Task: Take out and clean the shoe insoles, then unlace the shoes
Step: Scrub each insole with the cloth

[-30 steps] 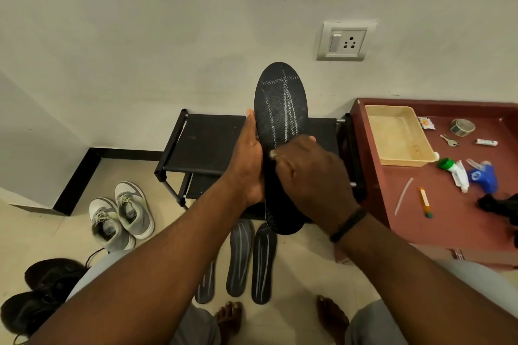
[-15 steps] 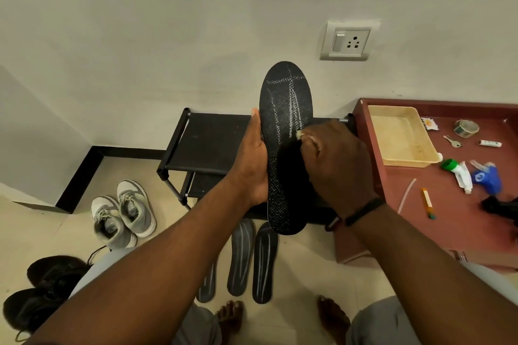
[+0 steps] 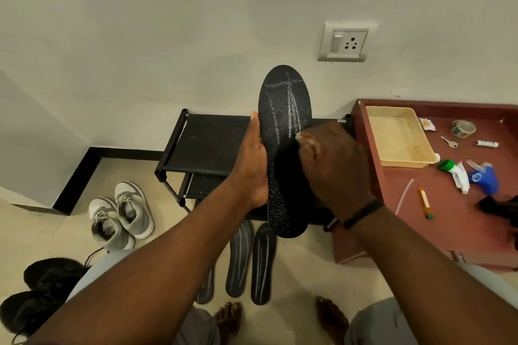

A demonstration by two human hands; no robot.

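I hold a black insole [image 3: 283,103] upright in front of me, toe end up, with pale scuff lines on its mesh face. My left hand [image 3: 252,159] grips its left edge, fingers behind it. My right hand [image 3: 336,165] is curled over the insole's middle and presses a dark thing [image 3: 286,168], cloth or brush, against it. Three more dark insoles [image 3: 239,258] lie side by side on the floor below. A grey pair of laced shoes [image 3: 120,216] stands at the left, and a black pair [image 3: 42,288] at the lower left.
A black shoe rack [image 3: 207,143] stands against the wall behind the insole. A low red table [image 3: 448,204] on the right carries a beige tray [image 3: 398,137], keys, tape, tubes and a blue bottle. My bare feet [image 3: 227,319] rest on the tiled floor.
My right hand has slid up the insole from its lower middle toward the toe end, taking the dark thing with it. The left hand has kept its grip.
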